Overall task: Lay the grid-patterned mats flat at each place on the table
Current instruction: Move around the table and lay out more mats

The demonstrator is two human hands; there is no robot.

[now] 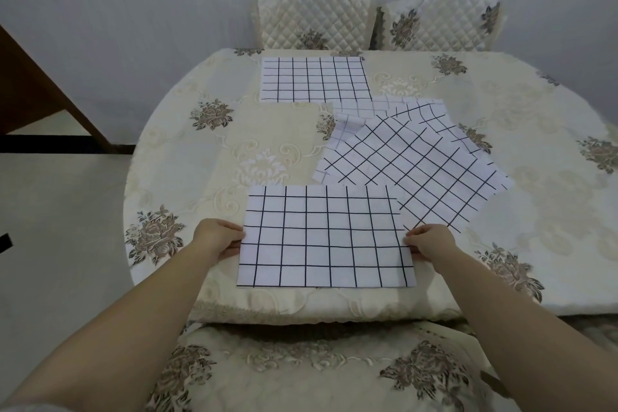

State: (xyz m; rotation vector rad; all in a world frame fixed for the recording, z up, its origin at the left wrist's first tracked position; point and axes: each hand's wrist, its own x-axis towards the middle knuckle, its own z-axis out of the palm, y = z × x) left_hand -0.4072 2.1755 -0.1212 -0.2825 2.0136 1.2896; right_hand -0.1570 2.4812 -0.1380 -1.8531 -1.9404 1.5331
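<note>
Grid mat [326,237] is lying flat at the near place, just inside the table's [174,150] front edge. The left hand [217,237] is pinching its left edge and the right hand [431,241] its right edge, fingers curled onto the cloth. Its far right corner is overlapping a pile of mats [411,157] lying askew toward the middle. Beyond, a far mat [314,78] is lying flat along the opposite edge, before two chairs [314,20]. Bare tablecloth is spreading leftward.

Head-worn view, downward over table [521,100]
</note>
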